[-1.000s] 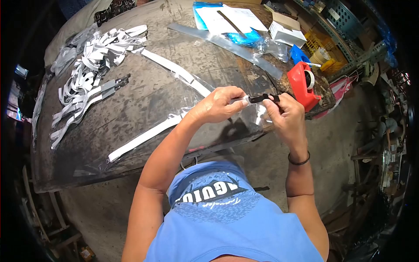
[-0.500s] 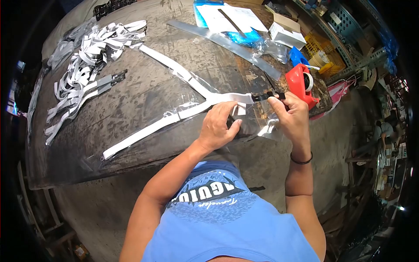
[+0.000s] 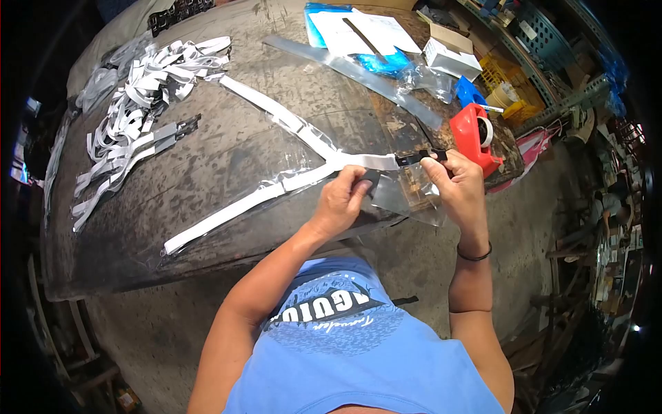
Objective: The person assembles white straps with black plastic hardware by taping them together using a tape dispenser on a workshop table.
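A white Y-shaped pair of suspenders (image 3: 338,160) lies on the worktable, two arms spreading left over clear plastic and the short tail pointing right. A black clip (image 3: 408,160) is at the tail's end. My right hand (image 3: 458,185) is closed on the clip's outer end. Below the junction, my left hand (image 3: 343,199) pinches a small dark grey strap end (image 3: 372,178) between thumb and fingers. Clear plastic film (image 3: 414,200) hangs between my hands over the table edge.
A heap of white straps (image 3: 138,103) covers the table's left side. At the right edge stands a red tape dispenser (image 3: 472,141). Behind it are a white box (image 3: 452,56), papers (image 3: 365,31) and a long clear plastic strip (image 3: 345,72).
My left thumb and fingers have drawn together, and the small strap end between them now shows its dark grey side instead of white. My right hand has shifted slightly, still on the clip.
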A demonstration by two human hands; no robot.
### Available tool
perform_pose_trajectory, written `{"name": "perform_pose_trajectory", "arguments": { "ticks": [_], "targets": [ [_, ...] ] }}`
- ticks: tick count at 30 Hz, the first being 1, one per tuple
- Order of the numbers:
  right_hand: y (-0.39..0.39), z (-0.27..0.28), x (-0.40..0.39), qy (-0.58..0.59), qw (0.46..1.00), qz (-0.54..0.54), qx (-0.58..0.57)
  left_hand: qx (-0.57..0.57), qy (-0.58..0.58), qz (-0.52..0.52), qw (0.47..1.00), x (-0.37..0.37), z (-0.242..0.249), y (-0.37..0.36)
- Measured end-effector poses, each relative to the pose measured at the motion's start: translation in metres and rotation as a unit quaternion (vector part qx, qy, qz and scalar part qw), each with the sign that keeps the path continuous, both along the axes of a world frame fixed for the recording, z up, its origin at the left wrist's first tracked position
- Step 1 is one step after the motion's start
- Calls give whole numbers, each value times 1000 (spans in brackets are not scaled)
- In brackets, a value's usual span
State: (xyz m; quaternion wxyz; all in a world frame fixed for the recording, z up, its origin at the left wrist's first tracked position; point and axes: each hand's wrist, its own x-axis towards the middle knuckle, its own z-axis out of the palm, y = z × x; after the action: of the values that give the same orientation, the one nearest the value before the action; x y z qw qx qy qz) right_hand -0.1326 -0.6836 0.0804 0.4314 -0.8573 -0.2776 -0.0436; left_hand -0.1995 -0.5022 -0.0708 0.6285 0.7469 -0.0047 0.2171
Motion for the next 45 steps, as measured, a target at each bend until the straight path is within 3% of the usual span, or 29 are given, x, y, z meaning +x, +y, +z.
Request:
{"name": "perform_pose_trajectory", "arguments": {
  "ticks": [3,4,5,7,11,13,14,16,20,22,26,32,34,35,37,38,40,45],
  "targets": [
    [-5,-1,5,23,1000,10,-1,-25,10,-52,998,1,10,20],
    [-6,-3,6,21,1000,10,-1,24,-79,-45,996,2,26,22],
    [-7,-6,8,29,999,20,12,24,-81,-44,995,5,35,24],
    [-6,-8,10,35,999,31,26,8,-39,-133,990,11,48,28],
    [-8,-8,10,42,997,47,41,11,19,-112,993,25,59,22],
    [-8,-7,11,43,997,47,45,181,-55,-69,980,31,57,23],
    [-8,-7,11,44,997,50,47,181,-57,-70,979,33,56,23],
    [-9,-8,12,46,996,53,50,320,-230,21,919,37,56,22],
    [-11,-9,14,56,996,50,43,191,-205,-103,954,44,52,20],
    [-13,-11,15,53,997,46,33,100,-5,-221,970,36,69,21],
    [-15,-16,14,61,996,43,52,141,20,-250,958,35,87,22],
    [-13,-17,15,70,994,49,61,164,-40,-227,959,43,84,19],
    [-15,-17,15,71,995,52,41,161,83,-264,947,42,91,24],
    [-16,-17,15,69,994,69,49,162,83,-266,947,42,92,25],
    [-21,-22,18,66,993,83,56,39,105,-282,953,41,93,27],
    [-25,-28,20,114,983,77,121,-43,138,-297,944,41,93,28],
    [-32,-28,20,162,960,81,214,-42,148,-297,943,43,96,32],
    [-46,-33,24,211,956,17,204,46,178,-285,941,43,104,36]
  ]
}}
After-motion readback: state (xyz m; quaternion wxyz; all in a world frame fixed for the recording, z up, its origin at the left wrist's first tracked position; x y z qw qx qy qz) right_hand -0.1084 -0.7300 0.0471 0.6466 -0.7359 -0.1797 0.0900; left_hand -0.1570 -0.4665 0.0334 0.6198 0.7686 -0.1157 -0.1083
